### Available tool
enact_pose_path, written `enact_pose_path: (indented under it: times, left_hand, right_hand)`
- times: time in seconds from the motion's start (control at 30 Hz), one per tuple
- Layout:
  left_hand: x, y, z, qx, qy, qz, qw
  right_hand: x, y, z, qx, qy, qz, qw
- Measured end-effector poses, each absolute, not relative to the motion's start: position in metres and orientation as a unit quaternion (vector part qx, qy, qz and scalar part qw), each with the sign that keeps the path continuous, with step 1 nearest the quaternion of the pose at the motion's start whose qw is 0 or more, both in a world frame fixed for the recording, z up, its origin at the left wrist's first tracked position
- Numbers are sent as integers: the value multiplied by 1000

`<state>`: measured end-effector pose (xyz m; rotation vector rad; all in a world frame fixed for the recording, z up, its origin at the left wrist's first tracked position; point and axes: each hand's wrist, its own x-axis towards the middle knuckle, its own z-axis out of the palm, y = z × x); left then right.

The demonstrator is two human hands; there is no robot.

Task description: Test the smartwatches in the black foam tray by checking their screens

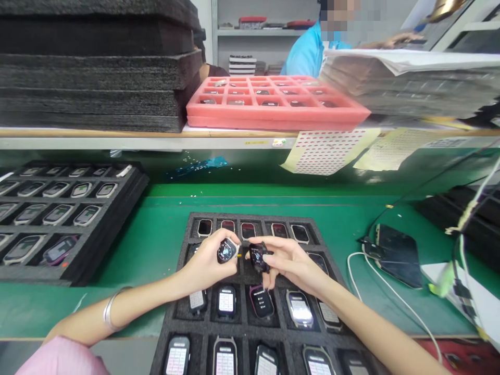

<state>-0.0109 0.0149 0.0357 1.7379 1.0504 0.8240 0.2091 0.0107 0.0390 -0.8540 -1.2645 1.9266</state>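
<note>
While left hand [209, 260] clamps 1 silver-edged watch [225, 251] and right hand [292, 261] 1 black watch [257, 257], tray screens [226, 302] bear unreadable text.

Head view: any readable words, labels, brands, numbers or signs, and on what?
Nothing reads clearly.
Purple-framed black watch: white text, too small.
Dark-faced watch in left hand: too small.
Black-framed watch in right hand: too small.
White-screened rectangular watches: too small.
Yellow rectangular shelf label: blurred.
</note>
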Motion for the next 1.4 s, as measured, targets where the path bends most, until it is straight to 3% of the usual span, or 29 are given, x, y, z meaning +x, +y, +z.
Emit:
enact_pose_path:
  times: [0.23, 0.4, 1.07, 1.4]
  left_hand:
    - [-11, 19, 37, 533, 368, 336, 684]
    - [-14, 20, 40, 437, 357, 344, 751]
    - [-14, 22, 30, 489, 347, 316, 735]
    - [-12, 21, 22, 594, 401, 315, 623]
  right_hand:
    - [209, 14, 33, -324, -438, 774, 323]
    - [207, 14, 29, -363, -439, 743, 351]
    - [207, 13, 30, -421, -512, 656, 363]
    - [207, 15, 31, -340, -493, 719, 353]
